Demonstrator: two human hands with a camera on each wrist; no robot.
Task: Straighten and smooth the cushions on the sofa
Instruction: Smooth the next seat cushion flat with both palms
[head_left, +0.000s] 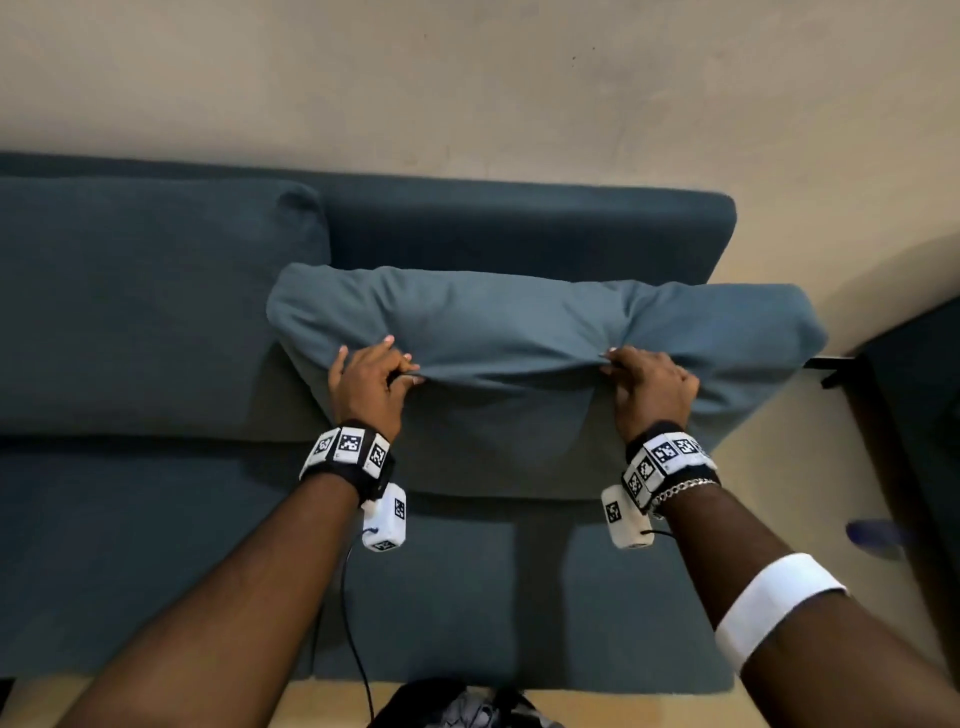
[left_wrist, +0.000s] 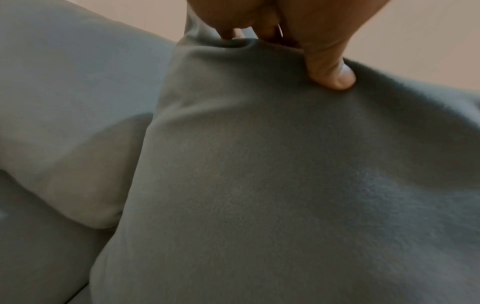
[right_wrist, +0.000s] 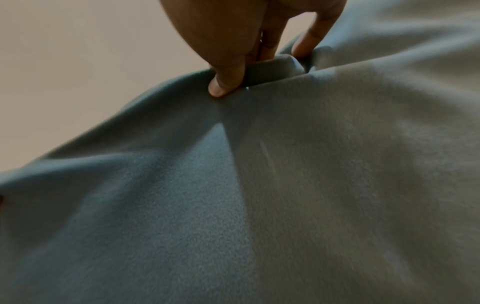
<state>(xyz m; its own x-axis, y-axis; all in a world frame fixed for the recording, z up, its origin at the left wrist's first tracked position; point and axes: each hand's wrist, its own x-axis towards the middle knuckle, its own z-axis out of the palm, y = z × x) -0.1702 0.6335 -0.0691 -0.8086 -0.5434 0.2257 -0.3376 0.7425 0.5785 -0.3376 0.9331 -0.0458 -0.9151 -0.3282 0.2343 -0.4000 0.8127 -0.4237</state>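
A blue-grey back cushion (head_left: 519, 332) is pulled away from the backrest of the dark blue sofa (head_left: 519, 234) and leans toward me over the right seat. My left hand (head_left: 374, 371) pinches a fold of its fabric near the upper left; the left wrist view shows the thumb (left_wrist: 335, 76) pressed into the cushion (left_wrist: 285, 185). My right hand (head_left: 644, 382) grips a bunched fold near the upper right, with the thumb (right_wrist: 226, 84) pressed against the cushion (right_wrist: 233, 205). A second back cushion (head_left: 156, 301) stands upright against the backrest at the left.
The seat cushions (head_left: 639, 597) lie in front, below my forearms. A beige wall (head_left: 467, 78) runs behind the sofa. Dark furniture (head_left: 914, 415) stands to the right of the sofa's end. A black cable (head_left: 353, 634) hangs from my left wrist.
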